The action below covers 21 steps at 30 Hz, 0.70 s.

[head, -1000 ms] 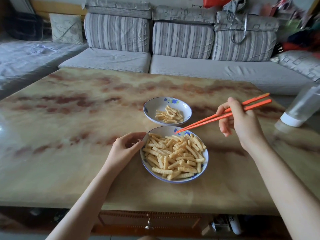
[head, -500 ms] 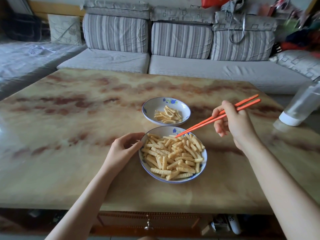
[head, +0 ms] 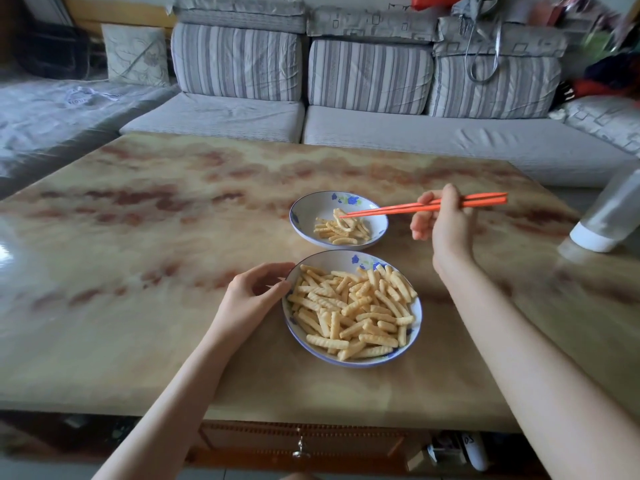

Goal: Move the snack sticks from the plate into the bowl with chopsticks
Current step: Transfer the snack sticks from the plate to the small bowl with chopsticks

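A blue-flowered plate [head: 329, 263] heaped with ridged yellow snack sticks [head: 353, 310] sits near the table's front edge. Just behind it stands a smaller matching bowl [head: 310, 211] with several sticks [head: 343, 233] in it. My right hand [head: 446, 226] grips a pair of orange chopsticks [head: 408, 208], held almost level and pointing left. Their tips are over the bowl and pinch one snack stick [head: 337, 217] just above the pile. My left hand [head: 249, 299] holds the plate's left rim, thumb and fingers curled against it.
The dishes stand on a glossy marbled table [head: 138, 237]. A clear bottle with a white cap [head: 609, 216] lies tilted at the right edge. A striped grey sofa [head: 367, 77] runs behind the table, with bags piled at its right end.
My right hand lifted the chopsticks from the plate and swung their tips back and left over the bowl, carrying one stick. My left hand stayed on the plate's rim.
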Each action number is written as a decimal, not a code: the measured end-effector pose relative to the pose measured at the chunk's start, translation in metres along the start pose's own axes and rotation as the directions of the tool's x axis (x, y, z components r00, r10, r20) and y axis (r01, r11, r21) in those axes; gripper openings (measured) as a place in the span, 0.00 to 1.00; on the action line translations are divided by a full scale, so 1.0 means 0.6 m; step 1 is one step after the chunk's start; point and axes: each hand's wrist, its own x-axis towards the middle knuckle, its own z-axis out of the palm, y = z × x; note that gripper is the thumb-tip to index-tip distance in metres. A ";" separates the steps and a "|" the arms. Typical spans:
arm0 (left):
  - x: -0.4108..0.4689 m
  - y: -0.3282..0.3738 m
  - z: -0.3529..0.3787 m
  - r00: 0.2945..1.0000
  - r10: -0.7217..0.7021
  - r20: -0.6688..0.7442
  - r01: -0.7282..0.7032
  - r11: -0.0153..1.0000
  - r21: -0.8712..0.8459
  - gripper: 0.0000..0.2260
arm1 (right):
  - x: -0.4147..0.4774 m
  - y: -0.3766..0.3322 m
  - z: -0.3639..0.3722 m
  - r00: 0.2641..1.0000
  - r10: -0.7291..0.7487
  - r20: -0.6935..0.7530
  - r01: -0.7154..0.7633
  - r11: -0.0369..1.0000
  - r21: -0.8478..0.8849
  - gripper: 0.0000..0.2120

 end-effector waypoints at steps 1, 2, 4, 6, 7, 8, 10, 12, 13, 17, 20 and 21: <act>0.000 0.000 0.000 1.000 0.001 0.001 -0.001 1.000 0.005 0.14 | 0.005 0.006 0.010 1.000 -0.006 0.009 0.006 1.000 -0.011 0.21; 0.000 -0.001 -0.001 1.000 0.002 0.001 -0.002 1.000 0.009 0.14 | 0.008 0.012 0.018 1.000 -0.012 0.020 0.013 1.000 -0.020 0.21; 0.000 -0.001 -0.002 1.000 -0.001 0.001 0.001 1.000 0.009 0.14 | 0.012 0.019 0.025 0.999 -0.026 0.032 0.026 0.999 -0.027 0.21; 0.000 -0.001 -0.002 1.000 0.002 -0.001 -0.002 1.000 0.009 0.13 | 0.012 0.022 0.024 0.999 -0.036 0.038 0.038 0.999 -0.034 0.21; -0.001 -0.002 -0.003 1.000 0.006 -0.002 -0.006 1.000 0.010 0.13 | 0.009 0.022 0.022 0.998 -0.041 0.040 0.043 0.998 -0.042 0.21; -0.001 -0.002 -0.003 1.000 0.009 -0.002 -0.009 1.000 0.010 0.13 | 0.006 0.021 0.018 0.998 -0.047 0.041 0.049 0.998 -0.049 0.21; 0.000 -0.002 -0.003 1.000 0.011 -0.001 -0.011 1.000 0.008 0.12 | -0.001 0.015 0.006 0.997 -0.061 0.044 0.063 0.997 -0.047 0.21; -0.001 -0.001 -0.002 1.000 0.010 -0.003 -0.010 1.000 0.004 0.13 | -0.009 0.005 -0.008 0.996 -0.067 0.056 0.070 0.997 -0.038 0.21; -0.001 -0.001 -0.001 1.000 0.008 -0.005 -0.008 1.000 0.004 0.14 | -0.013 -0.002 -0.015 0.995 -0.064 0.070 0.067 0.997 -0.039 0.21; -0.001 -0.003 -0.002 1.000 0.000 0.001 0.000 1.000 0.007 0.14 | -0.029 -0.029 -0.042 0.980 -0.031 0.197 0.042 0.998 -0.056 0.21; 0.000 -0.003 -0.002 1.000 0.002 0.000 -0.002 1.000 0.014 0.14 | -0.039 -0.046 -0.059 0.952 -0.015 0.305 0.049 0.994 -0.102 0.21; 0.000 -0.003 -0.002 1.000 0.003 0.001 -0.003 1.000 0.014 0.14 | -0.042 -0.049 -0.064 0.946 -0.011 0.325 0.056 0.990 -0.131 0.21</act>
